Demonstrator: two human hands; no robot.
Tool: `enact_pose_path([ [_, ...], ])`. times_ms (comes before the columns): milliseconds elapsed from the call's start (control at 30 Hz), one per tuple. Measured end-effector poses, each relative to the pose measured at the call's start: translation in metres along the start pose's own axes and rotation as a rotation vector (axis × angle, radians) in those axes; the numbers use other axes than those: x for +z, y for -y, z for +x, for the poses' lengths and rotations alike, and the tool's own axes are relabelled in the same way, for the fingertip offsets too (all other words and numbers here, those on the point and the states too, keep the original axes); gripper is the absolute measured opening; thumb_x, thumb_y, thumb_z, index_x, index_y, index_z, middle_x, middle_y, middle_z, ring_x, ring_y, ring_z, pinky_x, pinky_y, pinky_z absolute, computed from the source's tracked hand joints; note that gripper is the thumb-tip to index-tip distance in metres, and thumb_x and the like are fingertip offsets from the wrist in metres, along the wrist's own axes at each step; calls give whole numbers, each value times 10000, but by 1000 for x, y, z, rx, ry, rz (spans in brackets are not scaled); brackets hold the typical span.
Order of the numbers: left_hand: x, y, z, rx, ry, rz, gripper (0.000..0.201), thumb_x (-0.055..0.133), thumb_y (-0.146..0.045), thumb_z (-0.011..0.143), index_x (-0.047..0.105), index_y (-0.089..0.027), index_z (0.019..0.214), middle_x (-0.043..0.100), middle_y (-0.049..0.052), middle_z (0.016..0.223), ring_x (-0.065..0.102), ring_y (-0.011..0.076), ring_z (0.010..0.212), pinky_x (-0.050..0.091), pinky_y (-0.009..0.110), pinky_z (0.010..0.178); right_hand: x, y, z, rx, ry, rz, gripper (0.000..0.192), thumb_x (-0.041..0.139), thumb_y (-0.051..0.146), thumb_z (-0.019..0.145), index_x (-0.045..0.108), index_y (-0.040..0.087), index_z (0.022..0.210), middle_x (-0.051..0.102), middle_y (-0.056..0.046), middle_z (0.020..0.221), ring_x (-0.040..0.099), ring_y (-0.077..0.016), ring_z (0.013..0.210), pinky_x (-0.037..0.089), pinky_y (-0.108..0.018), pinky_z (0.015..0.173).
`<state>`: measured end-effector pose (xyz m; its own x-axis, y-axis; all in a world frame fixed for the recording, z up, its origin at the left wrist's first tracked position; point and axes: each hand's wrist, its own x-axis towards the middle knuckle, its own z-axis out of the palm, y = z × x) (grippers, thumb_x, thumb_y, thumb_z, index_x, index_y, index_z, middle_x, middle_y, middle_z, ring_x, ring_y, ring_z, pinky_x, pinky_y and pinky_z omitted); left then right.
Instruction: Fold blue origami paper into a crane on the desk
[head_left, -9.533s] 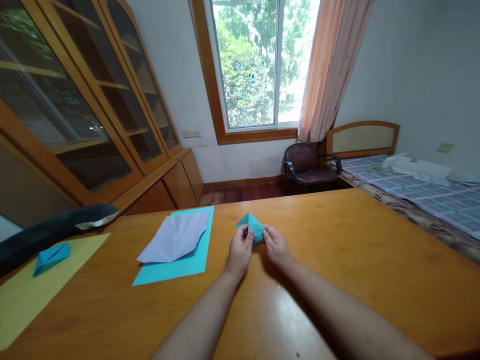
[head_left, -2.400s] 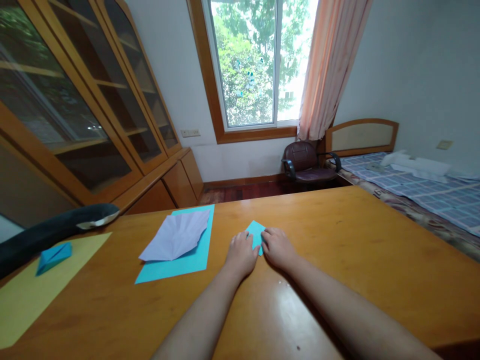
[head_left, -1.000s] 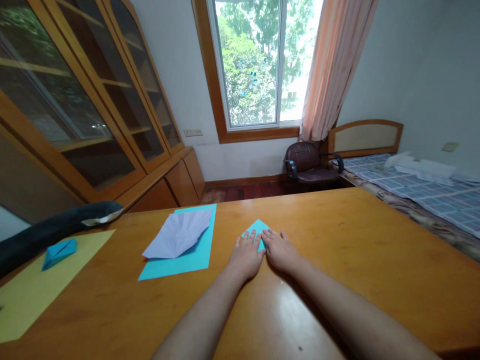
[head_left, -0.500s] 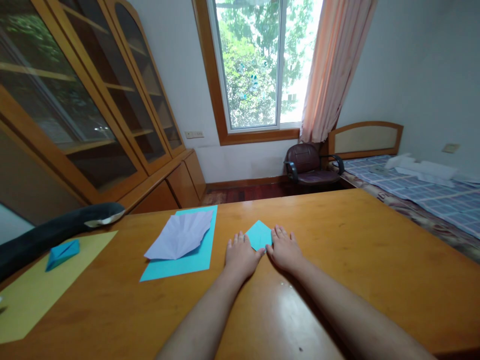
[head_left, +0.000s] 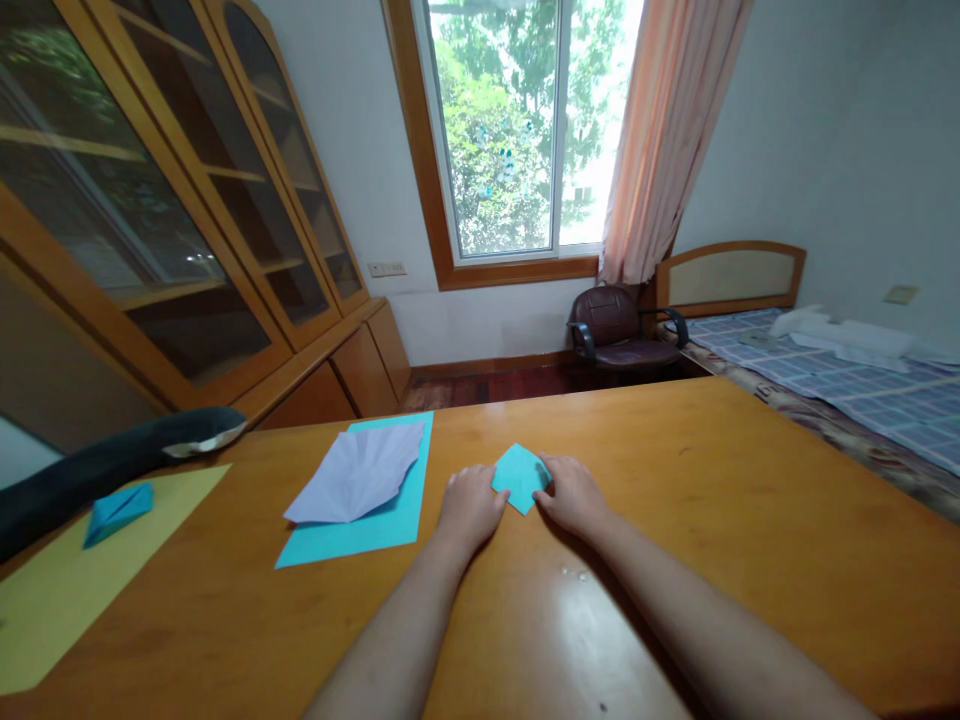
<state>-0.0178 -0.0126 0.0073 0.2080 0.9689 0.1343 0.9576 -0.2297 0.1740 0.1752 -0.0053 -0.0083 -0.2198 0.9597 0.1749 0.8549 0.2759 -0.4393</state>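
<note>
Two bare forearms reach up from the bottom edge of the frame across the glossy wooden table (head_left: 675,560) and meet just below the middle of the picture. The left hand (head_left: 469,507) lies knuckles up, its fingers curled under, and its thumb side touches the left corner of the folded teal paper (head_left: 520,476). The right hand (head_left: 576,496) lies against the paper's right edge in the same way, fingers bent down onto the table. Whether either hand pinches the paper or only presses beside it cannot be told from this angle. The folded teal paper is a small diamond shape lying flat on the table between the two hands, one point toward the person and one toward the window.

To the left of the hands, well apart, a teal sheet (head_left: 375,520) lies flat with a creased white paper (head_left: 356,475) resting on its upper part. Further toward the lower left of the frame a yellow sheet (head_left: 67,590) carries a small blue folded piece (head_left: 118,507). Just above that, at the left edge, lies a long dark stuffed shape (head_left: 105,465).

Beyond the table's far edge stand a dark brown chair (head_left: 616,330) and, at the right, a bed (head_left: 847,385) with a checked cover. Glass-fronted wooden cabinets (head_left: 165,220) fill the upper left, and a window (head_left: 517,125) with a peach curtain (head_left: 667,130) sits at top centre.
</note>
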Motion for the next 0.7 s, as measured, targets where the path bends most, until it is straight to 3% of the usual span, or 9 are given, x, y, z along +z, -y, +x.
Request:
enact_pose_path([
  [233,-2,-6,-3,63,-10,-78,340,554,-464,837,645,-195,1024,619,93,1017,571,228,969,421,314,836,0,0,1,46,-5,-22,583,634,345,754,540,125,1286,619,-149,1215,556,-270,1104,397,-330,942],
  [333,-3,-11,-5,112,42,-56,341,567,-505,818,655,-200,943,623,89,989,574,233,939,432,318,805,3,3,1,67,9,-13,515,553,297,815,532,107,1293,626,-159,1212,587,-260,1075,411,-325,906],
  [500,-6,-14,-6,108,73,-20,235,549,-391,844,670,-207,927,637,87,1030,566,233,980,418,337,870,5,7,1,82,70,39,407,424,292,900,562,182,1267,701,-105,1076,648,-223,937,432,-306,800],
  [700,-8,-9,-5,156,85,-74,217,539,-339,843,718,-217,846,662,73,1037,580,223,961,428,331,875,-5,3,4,93,-10,-44,360,480,225,844,606,165,1176,643,-118,1181,554,-234,1102,380,-307,925],
])
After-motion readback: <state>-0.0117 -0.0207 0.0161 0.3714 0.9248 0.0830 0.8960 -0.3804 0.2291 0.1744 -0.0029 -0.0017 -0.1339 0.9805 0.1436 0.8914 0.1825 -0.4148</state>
